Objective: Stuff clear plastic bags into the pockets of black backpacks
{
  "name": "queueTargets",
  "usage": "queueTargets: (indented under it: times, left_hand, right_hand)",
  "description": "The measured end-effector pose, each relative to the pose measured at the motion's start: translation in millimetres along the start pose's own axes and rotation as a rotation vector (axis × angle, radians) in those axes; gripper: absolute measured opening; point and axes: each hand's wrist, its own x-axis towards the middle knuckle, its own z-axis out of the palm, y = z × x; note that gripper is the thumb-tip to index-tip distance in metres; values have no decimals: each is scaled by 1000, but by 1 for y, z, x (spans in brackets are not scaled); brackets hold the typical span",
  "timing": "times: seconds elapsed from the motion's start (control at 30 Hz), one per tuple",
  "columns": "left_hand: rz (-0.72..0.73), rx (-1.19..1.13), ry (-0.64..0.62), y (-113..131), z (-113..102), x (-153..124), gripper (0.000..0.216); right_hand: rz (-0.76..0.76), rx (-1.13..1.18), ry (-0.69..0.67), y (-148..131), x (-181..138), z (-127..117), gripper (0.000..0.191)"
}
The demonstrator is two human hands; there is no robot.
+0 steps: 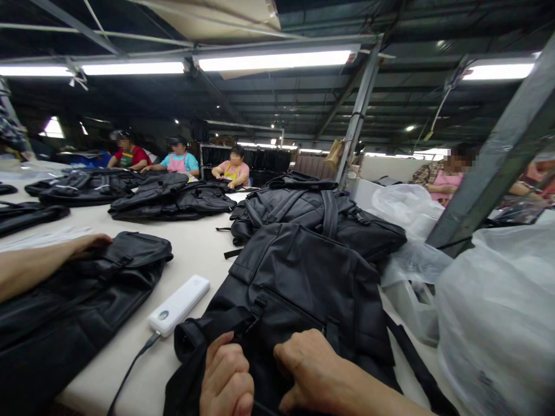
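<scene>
A black leather-look backpack (299,277) lies in front of me on the beige table (195,242). My left hand (228,378) is closed in a fist on the bag's near edge, beside a rolled strap end (195,338). My right hand (310,364) rests knuckles up on the same bag, its fingers curled into the fabric just below the front zip. A second black backpack (87,300) lies to the left; another person's forearm and hand (89,242) reach in from the left edge and rest on its top.
A white power bank (179,304) with a dark cable lies between the two bags. More black backpacks (173,199) are piled further back. Clear plastic bags (498,323) and a slanted metal post (489,173) crowd the right. Several people sit working at the far end.
</scene>
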Motion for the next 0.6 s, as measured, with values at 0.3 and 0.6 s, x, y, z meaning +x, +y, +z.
queueTargets:
  times: [0.3, 0.6]
  left_hand:
    - [15, -22, -16, 2, 0, 0, 37]
    - [43, 13, -19, 3, 3, -4, 37]
  right_hand:
    - [-106, -301, -39, -23, -3, 5, 50]
    - [-212, -178, -14, -13, 3, 32, 34]
